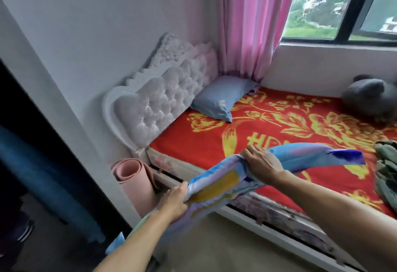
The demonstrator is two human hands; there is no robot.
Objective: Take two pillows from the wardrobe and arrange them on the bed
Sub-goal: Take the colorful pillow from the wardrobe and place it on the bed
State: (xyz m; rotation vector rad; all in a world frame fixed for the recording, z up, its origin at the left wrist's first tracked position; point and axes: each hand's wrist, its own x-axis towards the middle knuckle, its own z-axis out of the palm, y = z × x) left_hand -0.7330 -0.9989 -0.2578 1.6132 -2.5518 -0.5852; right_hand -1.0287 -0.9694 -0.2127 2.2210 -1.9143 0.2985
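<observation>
A flat, many-coloured pillow (219, 183) with blue, yellow and lilac patches hangs in the air over the near edge of the bed (279, 129). My left hand (174, 203) grips its lower left end. My right hand (262, 160) grips its upper edge near the middle, and the far end sags out to the right. A light blue pillow (219, 99) lies on the red and yellow bedcover, leaning against the tufted white headboard (159, 104) near the far corner.
A rolled pink mat (135, 181) stands between the headboard and the white wardrobe side (53, 91). Dark wardrobe opening at left with blue cloth (43, 177). Grey plush toy (371, 97) and green clothing (386, 168) lie on the bed at right. Pink curtain (251, 26) hangs by the window.
</observation>
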